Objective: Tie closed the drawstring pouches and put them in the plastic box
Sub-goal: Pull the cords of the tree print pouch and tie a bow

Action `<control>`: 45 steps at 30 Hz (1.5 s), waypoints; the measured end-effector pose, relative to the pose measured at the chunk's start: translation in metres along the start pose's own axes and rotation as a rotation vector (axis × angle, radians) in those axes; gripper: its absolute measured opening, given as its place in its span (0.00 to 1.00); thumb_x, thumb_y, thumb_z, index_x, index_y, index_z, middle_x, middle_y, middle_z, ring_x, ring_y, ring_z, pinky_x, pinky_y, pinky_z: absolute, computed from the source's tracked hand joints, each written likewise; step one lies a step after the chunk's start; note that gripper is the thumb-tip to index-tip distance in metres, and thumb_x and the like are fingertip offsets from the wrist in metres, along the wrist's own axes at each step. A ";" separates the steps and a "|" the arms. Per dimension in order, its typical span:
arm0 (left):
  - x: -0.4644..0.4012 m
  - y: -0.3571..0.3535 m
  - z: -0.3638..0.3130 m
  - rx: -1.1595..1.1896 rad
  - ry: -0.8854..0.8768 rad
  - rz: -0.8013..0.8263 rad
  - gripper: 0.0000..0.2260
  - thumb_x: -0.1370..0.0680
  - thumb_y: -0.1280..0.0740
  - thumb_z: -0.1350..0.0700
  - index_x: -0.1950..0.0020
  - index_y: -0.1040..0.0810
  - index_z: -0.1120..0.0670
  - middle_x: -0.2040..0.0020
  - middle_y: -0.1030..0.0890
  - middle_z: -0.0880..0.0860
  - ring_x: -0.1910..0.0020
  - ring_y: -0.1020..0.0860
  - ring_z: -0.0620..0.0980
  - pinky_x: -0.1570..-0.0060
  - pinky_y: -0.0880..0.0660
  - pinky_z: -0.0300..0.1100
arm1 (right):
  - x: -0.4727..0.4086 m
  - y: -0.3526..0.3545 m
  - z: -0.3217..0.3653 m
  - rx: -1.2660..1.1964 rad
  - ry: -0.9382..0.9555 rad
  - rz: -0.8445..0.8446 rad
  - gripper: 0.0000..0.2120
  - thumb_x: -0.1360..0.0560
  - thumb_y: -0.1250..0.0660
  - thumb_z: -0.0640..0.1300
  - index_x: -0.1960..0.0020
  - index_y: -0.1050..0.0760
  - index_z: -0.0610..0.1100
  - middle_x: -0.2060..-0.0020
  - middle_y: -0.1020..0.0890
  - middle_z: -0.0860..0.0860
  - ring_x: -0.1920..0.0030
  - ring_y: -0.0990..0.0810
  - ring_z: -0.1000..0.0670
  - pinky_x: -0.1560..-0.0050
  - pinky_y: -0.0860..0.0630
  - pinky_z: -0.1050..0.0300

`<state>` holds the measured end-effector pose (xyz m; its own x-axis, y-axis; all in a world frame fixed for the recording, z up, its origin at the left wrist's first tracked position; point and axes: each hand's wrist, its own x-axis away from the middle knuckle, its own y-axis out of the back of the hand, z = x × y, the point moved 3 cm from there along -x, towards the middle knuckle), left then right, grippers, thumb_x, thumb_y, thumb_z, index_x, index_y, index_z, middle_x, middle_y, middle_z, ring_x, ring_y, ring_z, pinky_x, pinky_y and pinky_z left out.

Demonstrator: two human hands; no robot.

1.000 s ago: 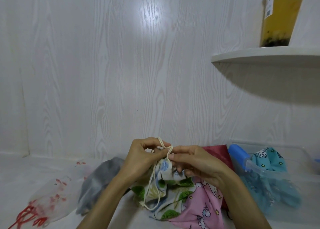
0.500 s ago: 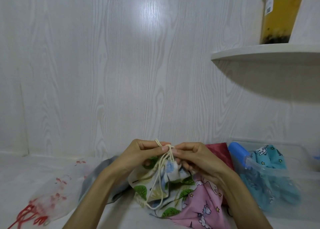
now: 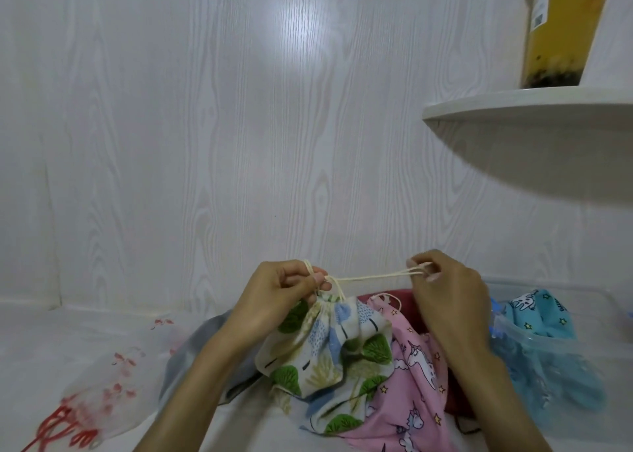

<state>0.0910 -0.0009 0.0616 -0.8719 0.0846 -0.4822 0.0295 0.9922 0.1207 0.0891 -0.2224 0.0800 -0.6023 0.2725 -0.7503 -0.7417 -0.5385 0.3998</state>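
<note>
Both hands work 1 cream cord: the left hand pinches it at the gathered neck of the tree-print pouch, and the right hand pinches the 2 strands at their far end, so the hands stand apart with the cord stretched nearly level between them, running left to right. The tree-print pouch is soft woven cloth, puckered at its neck, which points up; its body hangs down and spreads onto the tabletop. Beneath and to its right lies 1 pink unicorn-print pouch, also cloth, over a dark red fabric piece. A grey cloth lies behind the left forearm. At right, 1 clear plastic box with a blue clip holds 1 teal star-print pouch. At left lies 1 translucent bag with red print. On a white shelf stands 1 cup of yellow drink.
</note>
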 end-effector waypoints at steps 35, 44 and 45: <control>-0.001 0.007 0.012 0.134 0.064 -0.422 0.06 0.23 0.33 0.58 0.56 0.16 0.55 0.65 0.15 0.47 0.66 0.19 0.36 0.66 0.24 0.27 | 0.010 -0.017 0.011 -0.508 0.064 0.781 0.12 0.27 0.31 0.51 0.61 0.17 0.44 0.79 0.25 0.55 0.78 0.32 0.58 0.73 0.33 0.69; 0.001 0.005 0.022 0.175 0.170 -0.502 0.07 0.25 0.31 0.54 0.55 0.15 0.56 0.62 0.15 0.52 0.61 0.18 0.46 0.60 0.22 0.34 | 0.010 -0.033 -0.001 -0.587 0.093 0.669 0.21 0.32 0.34 0.68 0.62 0.17 0.50 0.68 0.22 0.33 0.72 0.30 0.41 0.63 0.32 0.55; 0.002 0.006 0.021 0.168 0.160 -0.507 0.07 0.25 0.31 0.54 0.54 0.15 0.56 0.61 0.15 0.51 0.61 0.18 0.44 0.63 0.23 0.30 | 0.009 -0.032 -0.002 -0.576 0.086 0.677 0.20 0.31 0.34 0.66 0.62 0.17 0.50 0.67 0.20 0.34 0.70 0.26 0.37 0.61 0.30 0.58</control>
<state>0.0999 0.0067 0.0434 -0.8604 -0.4088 -0.3044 -0.3465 0.9071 -0.2387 0.1084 -0.2045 0.0589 -0.8158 -0.2977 -0.4959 0.0423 -0.8858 0.4622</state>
